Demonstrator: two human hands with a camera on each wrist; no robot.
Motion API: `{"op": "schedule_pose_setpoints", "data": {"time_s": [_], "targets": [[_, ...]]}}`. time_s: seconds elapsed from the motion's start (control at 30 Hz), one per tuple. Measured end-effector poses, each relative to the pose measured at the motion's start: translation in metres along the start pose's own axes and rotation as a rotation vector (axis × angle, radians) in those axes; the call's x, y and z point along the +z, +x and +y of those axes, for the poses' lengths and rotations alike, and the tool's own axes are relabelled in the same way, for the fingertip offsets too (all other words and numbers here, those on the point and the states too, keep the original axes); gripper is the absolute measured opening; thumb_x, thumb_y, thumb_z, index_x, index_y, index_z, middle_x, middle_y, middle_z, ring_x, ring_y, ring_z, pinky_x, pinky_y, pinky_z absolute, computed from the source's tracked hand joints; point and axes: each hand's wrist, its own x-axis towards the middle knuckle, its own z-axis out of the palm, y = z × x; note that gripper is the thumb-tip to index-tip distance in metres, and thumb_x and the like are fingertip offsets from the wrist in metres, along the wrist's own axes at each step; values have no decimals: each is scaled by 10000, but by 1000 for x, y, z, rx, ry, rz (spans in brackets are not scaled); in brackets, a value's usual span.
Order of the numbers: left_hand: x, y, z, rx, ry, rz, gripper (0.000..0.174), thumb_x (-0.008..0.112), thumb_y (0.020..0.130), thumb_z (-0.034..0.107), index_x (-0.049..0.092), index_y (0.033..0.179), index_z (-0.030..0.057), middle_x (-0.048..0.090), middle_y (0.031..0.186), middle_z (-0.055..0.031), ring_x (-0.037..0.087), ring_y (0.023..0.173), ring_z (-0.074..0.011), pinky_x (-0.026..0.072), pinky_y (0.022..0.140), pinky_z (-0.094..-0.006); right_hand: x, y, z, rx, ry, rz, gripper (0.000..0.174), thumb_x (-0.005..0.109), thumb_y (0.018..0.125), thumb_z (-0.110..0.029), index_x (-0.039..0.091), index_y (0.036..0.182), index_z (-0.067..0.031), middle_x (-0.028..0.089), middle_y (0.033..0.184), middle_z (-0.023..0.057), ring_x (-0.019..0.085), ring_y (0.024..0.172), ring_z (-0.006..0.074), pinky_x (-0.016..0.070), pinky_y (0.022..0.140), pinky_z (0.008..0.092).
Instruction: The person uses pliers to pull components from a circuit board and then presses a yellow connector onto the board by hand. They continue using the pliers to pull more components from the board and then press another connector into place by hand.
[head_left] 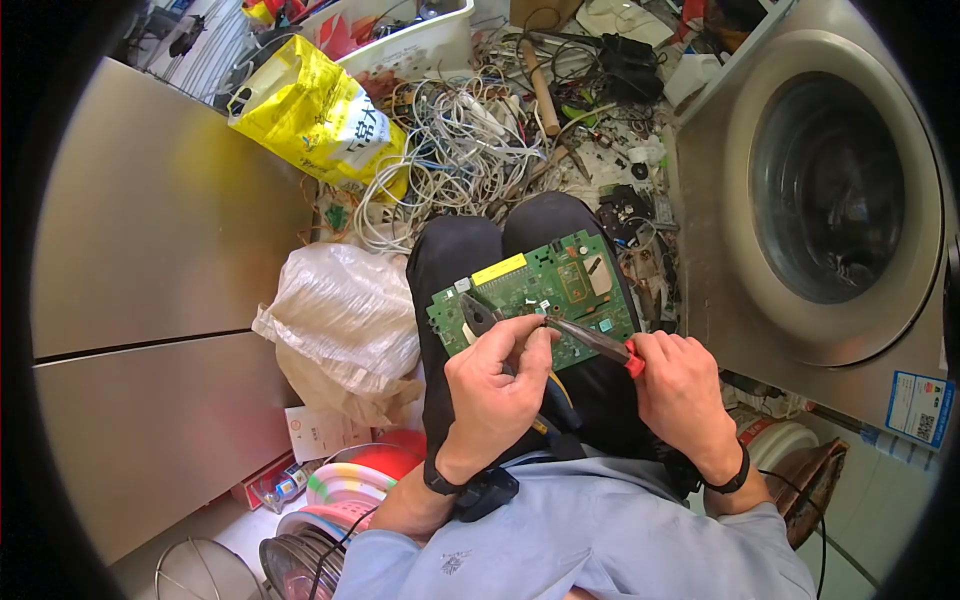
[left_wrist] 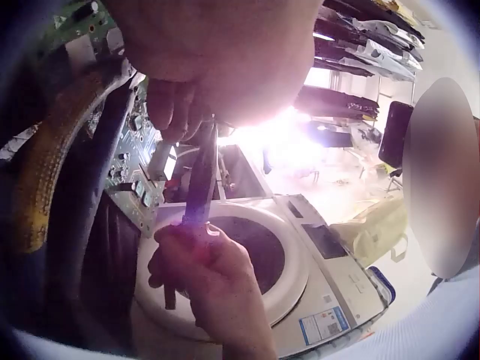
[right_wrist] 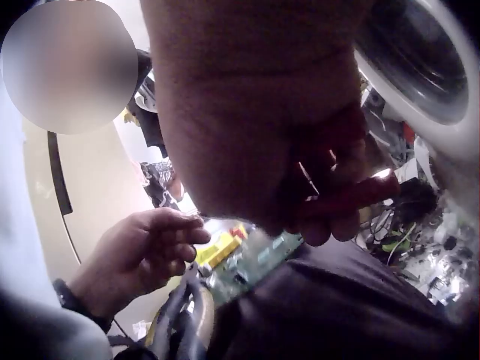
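Note:
Across the person's lap lies a green circuit board (head_left: 540, 285) with a yellow component on its far edge. The right hand (head_left: 685, 390) grips red-handled long-nose pliers (head_left: 590, 338), whose jaws point left over the board. Thumb and index finger of the left hand (head_left: 500, 378) pinch a tiny part right at the plier tips; I cannot tell what it is. In the left wrist view the pliers (left_wrist: 201, 176) reach up to the left fingertips. Beneath the left hand, a second pair of pliers (head_left: 478, 314) with yellow-and-blue handles (left_wrist: 64, 142) lies on the board and lap.
White cables (head_left: 460, 140) lie tangled beyond the knees, beside a yellow bag (head_left: 320, 115) and a hammer (head_left: 540, 90). A washing machine (head_left: 690, 240) stands at the right, a metallic cabinet (head_left: 170, 220) at the left. A whitish plastic sack (head_left: 340, 320) sits by the left knee.

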Motion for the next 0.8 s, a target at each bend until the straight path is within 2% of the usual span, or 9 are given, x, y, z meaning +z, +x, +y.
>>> {"op": "schedule_pose_setpoints", "data": {"time_s": [0.17,0.3,0.37,0.5,0.6,0.8], "targets": [[0,-1,5,-168,-146,-31,197,655,1035,100,724,1126,-61,789,912,-100,698,714,-80,541,595,-222,2,-2,-3,13,-12,18,223,704,778,-15,607,975,-55,578,804,91,609,746,289,447,669,410],[-2,0,6,-186,-117,-45,191,660,1035,120,724,1095,-50,778,859,-98,686,666,-77,518,561,-212,5,-4,-6,28,-63,27,210,694,786,-17,609,973,-61,579,806,89,609,757,284,437,680,408],[-4,2,11,-351,-252,-91,187,658,1038,141,721,1047,-35,766,818,-92,672,623,-79,499,538,-208,7,-5,-7,29,-76,31,210,692,787,-17,609,974,-63,577,806,88,607,759,283,432,682,407],[-4,4,6,-361,-254,-116,196,653,1043,162,716,1013,-22,759,803,-85,668,611,-81,493,532,-212,7,-3,-9,29,-98,54,208,688,786,-22,606,972,-64,567,803,86,601,759,279,424,682,405],[-2,2,3,-307,-148,-132,199,656,1040,161,716,1017,-27,758,797,-77,659,601,-76,493,530,-216,10,-4,-9,32,-96,53,203,691,783,-25,597,958,-67,567,804,87,602,760,281,424,681,407],[6,0,6,-193,-180,-99,217,684,1041,164,706,1109,-42,778,917,-77,689,714,-82,523,609,-216,9,-2,-5,47,-61,61,185,692,791,-34,581,934,-70,570,805,98,608,759,290,436,686,410]]}}
